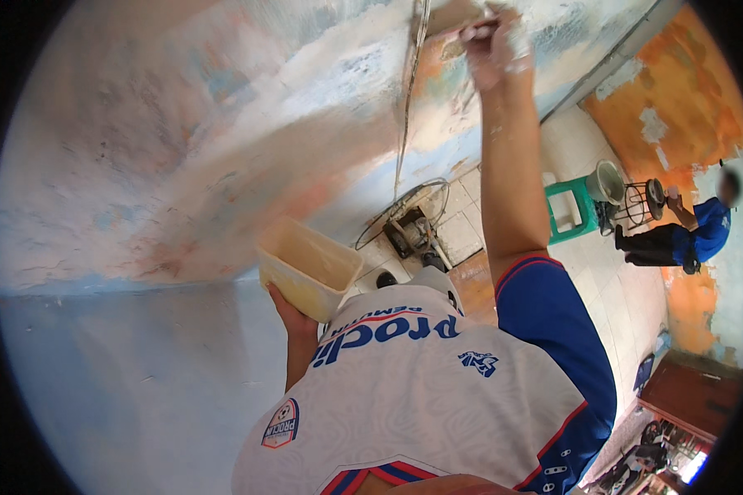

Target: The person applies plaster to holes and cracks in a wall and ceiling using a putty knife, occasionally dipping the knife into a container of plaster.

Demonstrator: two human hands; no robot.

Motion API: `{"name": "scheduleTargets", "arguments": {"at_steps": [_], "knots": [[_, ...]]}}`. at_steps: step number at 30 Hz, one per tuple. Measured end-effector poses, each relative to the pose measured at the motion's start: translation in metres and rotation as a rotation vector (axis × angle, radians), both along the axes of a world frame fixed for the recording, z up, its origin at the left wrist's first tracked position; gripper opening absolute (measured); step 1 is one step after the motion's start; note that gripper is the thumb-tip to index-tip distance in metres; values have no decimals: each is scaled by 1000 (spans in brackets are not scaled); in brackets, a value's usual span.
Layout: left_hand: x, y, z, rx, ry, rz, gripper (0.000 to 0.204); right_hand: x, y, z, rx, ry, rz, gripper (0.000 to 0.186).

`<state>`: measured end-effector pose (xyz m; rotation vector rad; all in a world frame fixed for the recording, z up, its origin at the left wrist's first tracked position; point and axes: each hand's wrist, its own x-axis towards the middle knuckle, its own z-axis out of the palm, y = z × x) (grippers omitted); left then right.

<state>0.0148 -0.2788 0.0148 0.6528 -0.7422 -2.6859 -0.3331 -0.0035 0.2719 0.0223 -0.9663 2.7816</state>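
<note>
An indoor room is taken up from 9 to 1 o'clock by a broad wall (223, 107), its surface mottled with pale filler-like smears over pink, orange and blue. A plain blue wall (124, 371) is seen at 8 o'clock, and a cable (408, 107) is hung down the mottled wall at 12 o'clock.

Just off centre, towards 9 o'clock, a cream rectangular tub (295, 282) is gripped from its outer side by the left hand (286, 307). The right hand (494, 54), smeared with white, is raised at 1 o'clock with its fingers closed on what looks like a flat spreading blade (451, 18); whether the wall is touched by it cannot be told.

Coating appears to be partly done: whitish cover is spread over much of the mottled wall, while orange and blue patches are left showing near the right hand and lower down. How much material is left in the tub is not clear.

At 3 o'clock, a green plastic stool (588, 212) and a bucket (600, 183) are placed near a co-worker (708, 237) in blue; at 2 o'clock, an orange wall (689, 91) is left largely bare.
</note>
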Motion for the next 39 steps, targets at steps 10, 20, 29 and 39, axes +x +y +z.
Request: {"name": "scheduleTargets", "arguments": {"at_steps": [10, 20, 29, 39], "knots": [[-16, 12, -6, 6, -80, 17, 66, 50, 63, -132, 219, 173, -42, 26], [-7, 35, 15, -66, -282, 52, 64, -5, 17, -412, 59, -215, 255, 15], [-4, 33, 7, -74, -152, 17, 65, -13, 23, -93, 130, 154, 218, 22], [-35, 45, -5, -17, -149, 27, 65, 27, 94, -147, 102, -121, 101, 22]]}}
